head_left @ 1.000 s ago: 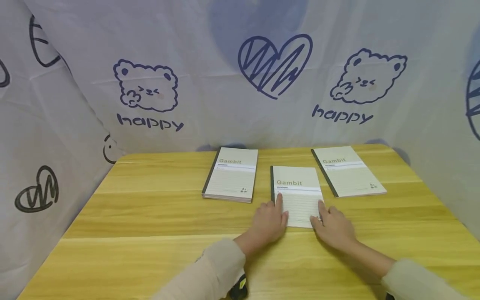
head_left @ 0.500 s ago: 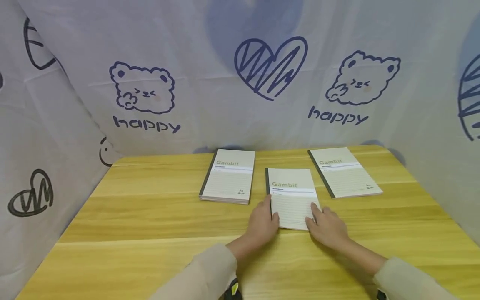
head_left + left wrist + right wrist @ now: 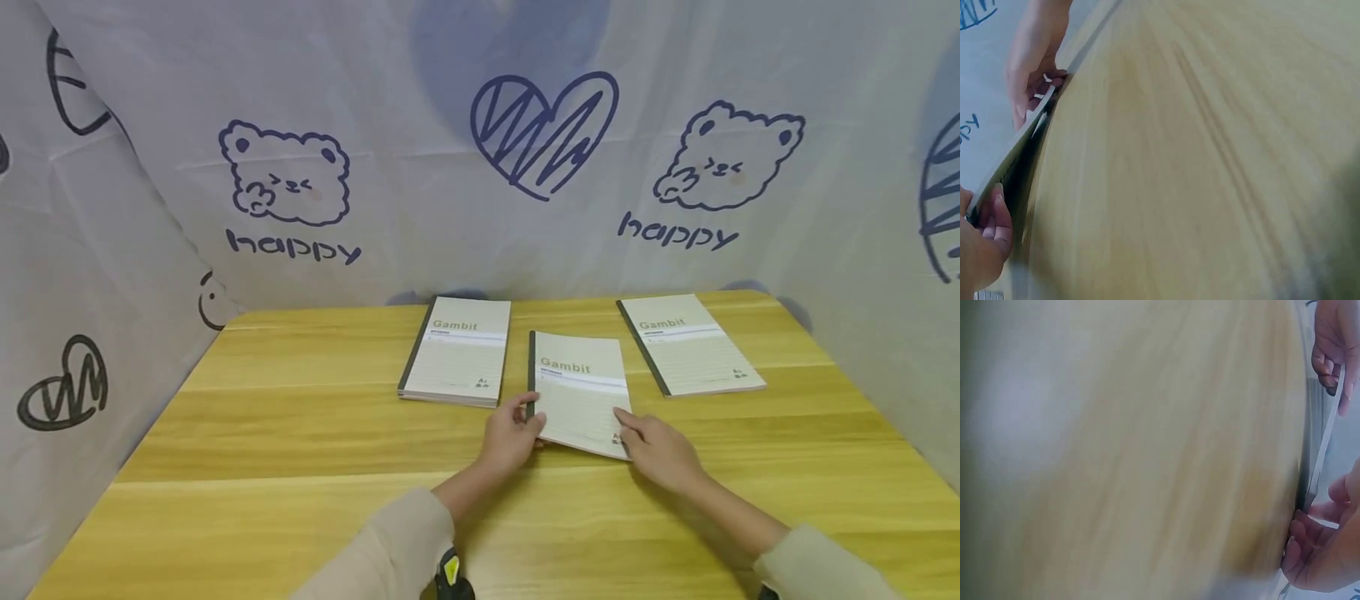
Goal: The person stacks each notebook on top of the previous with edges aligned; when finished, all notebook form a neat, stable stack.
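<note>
Three notebooks: all lie on the desk (image 3: 300,433), covers up.
Middle notebook (image 3: 579,392): between the other two and nearer the person, its near edge lifted a little off the wood.
Left hand (image 3: 512,435): fingers curled round the near left corner, by the dark spine.
Right hand (image 3: 658,450): pinching the near right corner.
Left notebook (image 3: 459,350): flat, untouched.
Right notebook (image 3: 688,343): flat, untouched, angled slightly.
Progress: by my judgement early; the middle one is gripped and only starting to rise, the rest still waits.

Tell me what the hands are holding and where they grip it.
Both hold the middle notebook by its near end: left hand pinches the spine-side corner, right hand the other near corner.
</note>
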The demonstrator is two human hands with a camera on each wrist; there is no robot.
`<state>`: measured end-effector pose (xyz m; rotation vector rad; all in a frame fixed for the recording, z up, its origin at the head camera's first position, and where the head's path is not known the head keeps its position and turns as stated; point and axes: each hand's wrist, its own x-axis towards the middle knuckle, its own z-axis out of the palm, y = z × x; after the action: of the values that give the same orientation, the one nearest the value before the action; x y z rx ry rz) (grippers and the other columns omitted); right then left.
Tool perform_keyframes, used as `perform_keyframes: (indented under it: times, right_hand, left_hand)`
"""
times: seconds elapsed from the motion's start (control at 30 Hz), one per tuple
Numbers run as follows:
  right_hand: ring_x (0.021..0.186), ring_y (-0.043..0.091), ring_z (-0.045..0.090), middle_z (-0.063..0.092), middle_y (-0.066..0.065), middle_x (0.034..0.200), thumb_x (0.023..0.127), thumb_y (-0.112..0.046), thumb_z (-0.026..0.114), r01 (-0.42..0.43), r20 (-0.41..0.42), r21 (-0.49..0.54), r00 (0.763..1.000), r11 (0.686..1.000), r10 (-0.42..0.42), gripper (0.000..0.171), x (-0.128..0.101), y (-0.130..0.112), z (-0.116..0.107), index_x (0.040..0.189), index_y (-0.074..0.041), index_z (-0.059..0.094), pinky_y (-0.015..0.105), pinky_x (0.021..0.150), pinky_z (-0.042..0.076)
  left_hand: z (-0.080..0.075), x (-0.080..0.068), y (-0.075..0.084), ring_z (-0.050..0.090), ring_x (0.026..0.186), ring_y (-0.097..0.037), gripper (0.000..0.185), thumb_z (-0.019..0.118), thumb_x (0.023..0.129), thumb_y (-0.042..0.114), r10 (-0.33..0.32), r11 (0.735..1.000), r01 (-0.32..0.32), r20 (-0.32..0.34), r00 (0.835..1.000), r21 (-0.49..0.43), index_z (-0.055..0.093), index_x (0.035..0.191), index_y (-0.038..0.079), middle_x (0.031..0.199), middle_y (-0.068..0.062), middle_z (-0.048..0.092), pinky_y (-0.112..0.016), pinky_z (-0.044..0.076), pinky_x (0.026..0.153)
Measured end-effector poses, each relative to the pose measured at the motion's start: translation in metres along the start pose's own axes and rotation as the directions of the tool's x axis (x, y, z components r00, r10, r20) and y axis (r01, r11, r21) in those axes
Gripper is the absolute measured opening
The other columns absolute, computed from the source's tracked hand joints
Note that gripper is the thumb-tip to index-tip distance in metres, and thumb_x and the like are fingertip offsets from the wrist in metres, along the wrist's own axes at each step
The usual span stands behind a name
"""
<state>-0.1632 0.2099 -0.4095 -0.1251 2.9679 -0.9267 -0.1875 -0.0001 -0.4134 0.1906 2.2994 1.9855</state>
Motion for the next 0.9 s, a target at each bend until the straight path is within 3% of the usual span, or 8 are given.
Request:
perform_keyframes:
  times: [0.13, 0.23, 0.33, 0.4, 0.47, 0.6, 0.73, 0.9]
  right_hand:
    - [0.058, 0.016, 0.040, 0.050, 0.009, 0.065, 0.095, -0.016, 0.042, -0.012, 0.008, 0.048, 1.000, 0.999, 0.012, 0.041, 0.000, -0.003, 0.000, 0.132, -0.002, 0.049, 0.027, 0.056, 0.035]
    - [0.080, 0.026, 0.056, 0.064, 0.023, 0.103, 0.096, -0.019, 0.041, -0.039, 0.018, 0.086, 0.999, 0.996, 0.038, 0.041, 0.001, -0.006, -0.001, 0.133, -0.001, 0.048, 0.034, 0.072, 0.044]
    - [0.103, 0.032, 0.054, 0.043, 0.022, 0.137, 0.097, -0.022, 0.040, -0.086, 0.052, 0.145, 0.996, 0.986, 0.079, 0.043, 0.003, -0.008, -0.002, 0.134, -0.001, 0.046, 0.038, 0.078, 0.045]
    - [0.111, 0.036, 0.052, 0.039, 0.024, 0.139, 0.097, -0.023, 0.040, -0.110, 0.084, 0.187, 0.992, 0.976, 0.096, 0.044, 0.005, -0.007, -0.003, 0.135, 0.000, 0.043, 0.039, 0.078, 0.046]
    - [0.091, 0.033, 0.057, 0.056, 0.029, 0.121, 0.096, -0.021, 0.041, -0.144, 0.122, 0.266, 0.986, 0.953, 0.115, 0.046, 0.008, -0.005, -0.004, 0.137, 0.000, 0.040, 0.033, 0.064, 0.045]
    - [0.056, 0.012, 0.048, 0.049, 0.003, 0.065, 0.095, -0.012, 0.045, -0.190, 0.192, 0.480, 0.975, 0.856, 0.109, 0.050, 0.011, -0.001, -0.007, 0.141, 0.002, 0.030, 0.021, 0.051, 0.040]
    - [0.052, 0.003, 0.036, 0.038, -0.005, 0.069, 0.094, -0.006, 0.046, -0.209, 0.226, 0.656, 0.971, 0.725, 0.075, 0.056, 0.012, 0.000, -0.008, 0.144, 0.001, 0.024, 0.015, 0.047, 0.032]
    - [0.056, 0.001, 0.034, 0.034, -0.007, 0.081, 0.093, -0.008, 0.050, -0.182, 0.206, 0.745, 0.978, 0.642, 0.038, 0.059, 0.015, -0.003, -0.009, 0.145, -0.001, 0.023, 0.014, 0.049, 0.031]
  left_hand:
    - [-0.003, 0.003, 0.002, 0.050, 0.055, -0.006, 0.036, 0.055, 0.089, 0.000, -0.030, 0.996, 0.028, -0.025, 0.999, -0.084, 0.052, 0.124, -0.008, 0.072, -0.001, 0.048, -0.033, 0.057, 0.063]
    - [-0.004, 0.009, -0.003, 0.052, 0.055, -0.004, 0.036, 0.055, 0.089, 0.000, -0.034, 0.991, 0.029, -0.038, 0.999, -0.131, 0.052, 0.124, -0.006, 0.072, 0.001, 0.049, -0.030, 0.057, 0.062]
    - [-0.005, 0.011, -0.001, 0.048, 0.054, -0.002, 0.036, 0.055, 0.089, 0.000, -0.035, 0.987, 0.027, -0.047, 0.998, -0.155, 0.052, 0.125, -0.006, 0.072, 0.001, 0.046, -0.026, 0.056, 0.061]
    - [-0.006, 0.012, 0.000, 0.042, 0.050, -0.001, 0.035, 0.055, 0.089, 0.000, -0.027, 0.988, 0.018, -0.057, 0.998, -0.154, 0.053, 0.124, -0.005, 0.073, 0.002, 0.044, -0.019, 0.051, 0.055]
    - [-0.007, 0.012, 0.002, 0.035, 0.047, 0.000, 0.035, 0.055, 0.089, 0.000, -0.022, 0.989, 0.012, -0.066, 0.998, -0.145, 0.054, 0.123, -0.004, 0.074, 0.002, 0.042, -0.013, 0.043, 0.049]
    - [-0.009, 0.014, 0.004, 0.032, 0.045, 0.000, 0.034, 0.056, 0.088, 0.000, -0.022, 0.989, 0.010, -0.083, 0.996, -0.146, 0.055, 0.122, -0.003, 0.074, 0.002, 0.042, -0.011, 0.035, 0.045]
    - [-0.014, 0.016, 0.006, 0.035, 0.047, 0.000, 0.034, 0.056, 0.088, 0.001, -0.024, 0.987, 0.009, -0.091, 0.996, -0.163, 0.056, 0.122, -0.003, 0.072, 0.003, 0.044, -0.013, 0.041, 0.049]
    - [-0.026, 0.018, 0.009, 0.034, 0.047, 0.000, 0.033, 0.057, 0.087, 0.000, 0.005, 0.988, -0.017, -0.078, 0.997, -0.154, 0.056, 0.120, -0.005, 0.069, 0.004, 0.043, -0.013, 0.041, 0.050]
